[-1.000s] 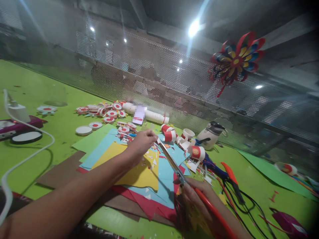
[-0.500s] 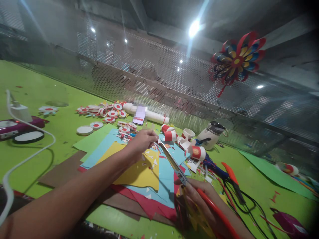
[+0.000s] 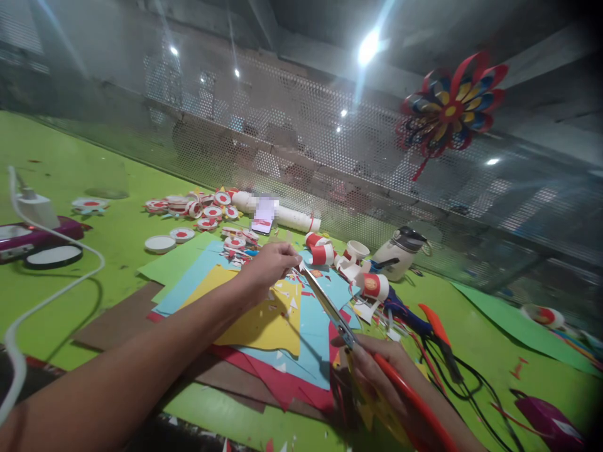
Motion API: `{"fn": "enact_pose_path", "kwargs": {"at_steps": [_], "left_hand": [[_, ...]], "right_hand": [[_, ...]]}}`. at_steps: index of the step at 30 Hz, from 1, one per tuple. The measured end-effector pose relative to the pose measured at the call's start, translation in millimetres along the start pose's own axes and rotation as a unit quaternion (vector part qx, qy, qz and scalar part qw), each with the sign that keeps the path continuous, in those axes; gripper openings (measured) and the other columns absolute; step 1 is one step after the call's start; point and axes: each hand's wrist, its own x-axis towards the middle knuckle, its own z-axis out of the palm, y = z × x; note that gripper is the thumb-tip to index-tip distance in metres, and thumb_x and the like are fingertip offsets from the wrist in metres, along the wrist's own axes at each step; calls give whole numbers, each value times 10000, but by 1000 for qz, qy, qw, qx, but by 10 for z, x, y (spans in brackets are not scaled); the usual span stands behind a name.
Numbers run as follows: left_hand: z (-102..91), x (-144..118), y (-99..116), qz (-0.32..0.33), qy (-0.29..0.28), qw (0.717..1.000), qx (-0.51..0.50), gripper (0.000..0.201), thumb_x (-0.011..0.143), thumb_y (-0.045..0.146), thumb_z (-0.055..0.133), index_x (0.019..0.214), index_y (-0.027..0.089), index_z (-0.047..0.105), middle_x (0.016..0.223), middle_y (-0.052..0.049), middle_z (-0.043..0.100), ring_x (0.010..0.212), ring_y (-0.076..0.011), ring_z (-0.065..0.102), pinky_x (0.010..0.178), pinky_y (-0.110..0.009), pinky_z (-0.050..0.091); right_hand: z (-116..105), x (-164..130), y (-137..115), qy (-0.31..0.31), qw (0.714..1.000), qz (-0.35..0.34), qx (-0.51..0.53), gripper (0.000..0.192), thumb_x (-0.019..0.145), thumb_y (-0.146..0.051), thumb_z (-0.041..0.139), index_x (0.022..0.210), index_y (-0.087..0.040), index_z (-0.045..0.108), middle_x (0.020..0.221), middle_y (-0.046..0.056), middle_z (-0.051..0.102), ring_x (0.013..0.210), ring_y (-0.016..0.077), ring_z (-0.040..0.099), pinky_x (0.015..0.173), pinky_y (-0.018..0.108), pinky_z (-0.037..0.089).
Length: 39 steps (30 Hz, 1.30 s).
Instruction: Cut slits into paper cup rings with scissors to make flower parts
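Observation:
My left hand is closed in a pinch on a small white piece of paper, mostly covered by my fingers. Scissors with red handles are gripped in my right hand, and their blade tips reach the white piece. A star-like yellow shape shows below my right hand; whether the hand holds it is unclear. Beneath both hands lie a yellow sheet and light blue sheets, strewn with small white and red scraps.
Red and white paper cups lie to the right, near a thermos-like jug and an orange-handled tool with black cable. Small round paper pieces are heaped behind, beside a phone. A white cable curves along the left.
Both hands stay almost in place, with the scissor tips still at the white piece. The view has shifted very slightly.

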Motion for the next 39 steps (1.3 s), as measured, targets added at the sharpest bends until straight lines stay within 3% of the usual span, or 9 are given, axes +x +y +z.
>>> {"fn": "enact_pose_path", "kwargs": {"at_steps": [12, 17, 30, 35, 39], "left_hand": [[-7, 13, -12, 2, -6, 1000, 10, 130, 656, 186, 587, 574, 146, 495, 506, 27, 447, 461, -66, 314, 515, -234, 226], [-13, 18, -19, 3, -15, 1000, 24, 119, 657, 193, 587, 589, 147, 501, 506, 30, 437, 465, -69, 315, 512, -236, 219], [4, 7, -17, 8, -10, 999, 31, 142, 654, 194, 584, 557, 157, 487, 482, 37, 413, 463, -73, 302, 501, -242, 205], [5, 48, -50, 11, 8, 999, 47, 141, 643, 197, 585, 537, 157, 502, 478, 30, 438, 446, -72, 303, 491, -242, 210], [-8, 71, -78, 30, 38, 998, 34, 139, 633, 212, 593, 542, 155, 504, 497, 24, 486, 445, -74, 353, 499, -237, 247]], "right_hand": [[-3, -13, 35, -27, 999, 6, 21, 405, 878, -509, 387, 630, -189, 408, 545, -61, 319, 491, 91, 283, 456, 224, 222], [-25, -22, -26, -23, 1000, 8, -6, 414, 883, -514, 359, 687, -170, 480, 600, -38, 347, 547, 110, 301, 502, 236, 244], [-34, -11, -79, -37, 999, 4, -1, 385, 888, -486, 362, 700, -173, 485, 625, -30, 371, 567, 118, 331, 518, 243, 264], [-24, -18, -95, -16, 1000, -5, -5, 387, 894, -478, 360, 672, -181, 470, 605, -39, 364, 553, 111, 319, 507, 233, 270], [-27, -5, -30, -12, 1000, -13, -14, 406, 880, -504, 373, 738, -166, 547, 595, -32, 392, 541, 110, 350, 497, 232, 283]]}}
